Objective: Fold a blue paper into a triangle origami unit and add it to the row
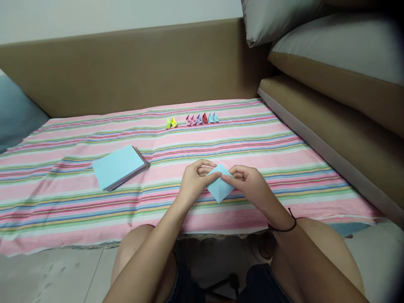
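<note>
A light blue sheet of paper, partly folded into a diamond shape, lies on the striped cloth in front of me. My left hand pinches its left upper edge. My right hand pinches its right edge, with fingertips meeting near the paper's middle. A thin black band circles my right wrist. Both hands rest low on the cloth.
A stack of coloured paper sheets, blue on top, lies to the left. A row of several small folded paper pieces and two yellow-green ones stands at the back. Cushions rise on the right.
</note>
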`<control>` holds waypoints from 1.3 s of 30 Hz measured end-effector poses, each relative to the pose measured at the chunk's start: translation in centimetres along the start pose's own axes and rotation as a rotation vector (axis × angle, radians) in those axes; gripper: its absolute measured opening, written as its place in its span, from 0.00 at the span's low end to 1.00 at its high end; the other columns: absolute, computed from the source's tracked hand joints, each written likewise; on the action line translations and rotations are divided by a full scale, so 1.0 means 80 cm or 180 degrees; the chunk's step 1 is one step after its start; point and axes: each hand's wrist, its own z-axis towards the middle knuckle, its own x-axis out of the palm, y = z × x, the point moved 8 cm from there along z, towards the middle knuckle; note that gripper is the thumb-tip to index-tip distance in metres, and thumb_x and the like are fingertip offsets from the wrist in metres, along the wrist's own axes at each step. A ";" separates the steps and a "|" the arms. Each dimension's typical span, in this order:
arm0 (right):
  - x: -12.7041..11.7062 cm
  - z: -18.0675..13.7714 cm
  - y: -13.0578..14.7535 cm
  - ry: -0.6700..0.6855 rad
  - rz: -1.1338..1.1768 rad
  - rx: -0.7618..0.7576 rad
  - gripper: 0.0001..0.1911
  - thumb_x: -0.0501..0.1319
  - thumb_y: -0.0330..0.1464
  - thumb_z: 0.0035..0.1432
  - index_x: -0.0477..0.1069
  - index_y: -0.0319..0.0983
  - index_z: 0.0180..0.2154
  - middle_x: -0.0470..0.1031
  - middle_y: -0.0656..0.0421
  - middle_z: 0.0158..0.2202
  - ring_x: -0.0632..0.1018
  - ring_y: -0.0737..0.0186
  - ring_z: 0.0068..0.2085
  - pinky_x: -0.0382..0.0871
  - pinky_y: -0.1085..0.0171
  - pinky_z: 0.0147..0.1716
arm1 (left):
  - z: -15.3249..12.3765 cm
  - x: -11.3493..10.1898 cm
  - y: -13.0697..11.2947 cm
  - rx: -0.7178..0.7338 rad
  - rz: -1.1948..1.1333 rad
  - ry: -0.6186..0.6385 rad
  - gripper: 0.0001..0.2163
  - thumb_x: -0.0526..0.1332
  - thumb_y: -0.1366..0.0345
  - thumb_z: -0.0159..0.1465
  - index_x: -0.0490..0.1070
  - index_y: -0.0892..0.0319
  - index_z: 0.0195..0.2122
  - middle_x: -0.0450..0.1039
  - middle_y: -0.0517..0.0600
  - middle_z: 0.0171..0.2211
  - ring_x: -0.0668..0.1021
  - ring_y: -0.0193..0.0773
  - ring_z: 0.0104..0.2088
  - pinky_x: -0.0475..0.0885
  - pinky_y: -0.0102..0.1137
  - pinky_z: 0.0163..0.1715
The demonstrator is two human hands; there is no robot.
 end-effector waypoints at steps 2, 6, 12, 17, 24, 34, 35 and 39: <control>-0.005 0.000 0.001 -0.0182 0.0116 -0.0047 0.12 0.66 0.40 0.49 0.70 0.38 0.27 0.75 0.59 0.24 0.75 0.61 0.27 0.68 0.64 0.27 | -0.001 0.000 0.006 -0.0159 -0.0219 -0.0067 0.17 0.71 0.65 0.46 0.68 0.61 0.35 0.75 0.47 0.25 0.74 0.31 0.23 0.68 0.25 0.25; -0.016 -0.001 0.005 -0.0527 0.0296 -0.0185 0.12 0.65 0.40 0.50 0.69 0.39 0.25 0.73 0.61 0.23 0.73 0.64 0.26 0.67 0.64 0.27 | -0.004 0.004 0.014 -0.0384 -0.0506 -0.0236 0.21 0.73 0.67 0.42 0.66 0.60 0.35 0.73 0.43 0.21 0.73 0.30 0.21 0.69 0.26 0.25; -0.022 -0.001 0.007 -0.0773 0.0559 -0.0287 0.09 0.65 0.38 0.51 0.69 0.40 0.27 0.74 0.61 0.25 0.74 0.64 0.28 0.67 0.65 0.30 | -0.004 0.015 0.017 -0.0450 -0.0417 0.0010 0.17 0.73 0.68 0.40 0.69 0.64 0.29 0.69 0.42 0.18 0.70 0.27 0.20 0.65 0.25 0.24; -0.022 0.001 0.006 -0.0729 0.0694 -0.0213 0.09 0.66 0.37 0.49 0.71 0.39 0.30 0.74 0.61 0.26 0.73 0.65 0.28 0.66 0.66 0.28 | -0.004 0.018 0.013 -0.0309 -0.0076 0.0257 0.14 0.72 0.66 0.43 0.69 0.64 0.26 0.63 0.40 0.17 0.65 0.24 0.18 0.60 0.23 0.21; -0.045 -0.002 0.005 -0.1369 0.0895 -0.0326 0.15 0.69 0.36 0.44 0.62 0.39 0.23 0.61 0.68 0.18 0.61 0.73 0.20 0.55 0.70 0.20 | -0.004 0.019 0.011 -0.0476 -0.0082 0.0422 0.16 0.74 0.68 0.38 0.69 0.63 0.25 0.65 0.40 0.17 0.69 0.25 0.20 0.65 0.24 0.24; -0.010 0.003 0.004 -0.0321 0.0411 -0.0063 0.11 0.66 0.39 0.49 0.71 0.37 0.29 0.70 0.62 0.22 0.69 0.67 0.24 0.61 0.68 0.23 | -0.002 0.006 -0.002 -0.0073 -0.0027 0.0347 0.14 0.69 0.58 0.50 0.73 0.65 0.27 0.73 0.48 0.22 0.73 0.32 0.23 0.68 0.26 0.24; -0.010 0.004 0.005 -0.0335 0.0335 -0.0080 0.11 0.65 0.39 0.50 0.71 0.37 0.28 0.70 0.62 0.22 0.69 0.67 0.25 0.60 0.68 0.23 | -0.001 0.005 -0.002 -0.0039 0.0003 0.0338 0.13 0.69 0.58 0.49 0.73 0.65 0.26 0.73 0.49 0.22 0.74 0.32 0.23 0.69 0.27 0.25; -0.020 0.003 0.010 -0.0617 0.0049 -0.0229 0.12 0.61 0.39 0.54 0.71 0.38 0.25 0.68 0.61 0.25 0.66 0.67 0.27 0.57 0.67 0.24 | -0.001 0.010 0.001 -0.0184 -0.0033 0.0442 0.12 0.68 0.59 0.49 0.76 0.65 0.28 0.75 0.50 0.23 0.76 0.34 0.24 0.72 0.29 0.28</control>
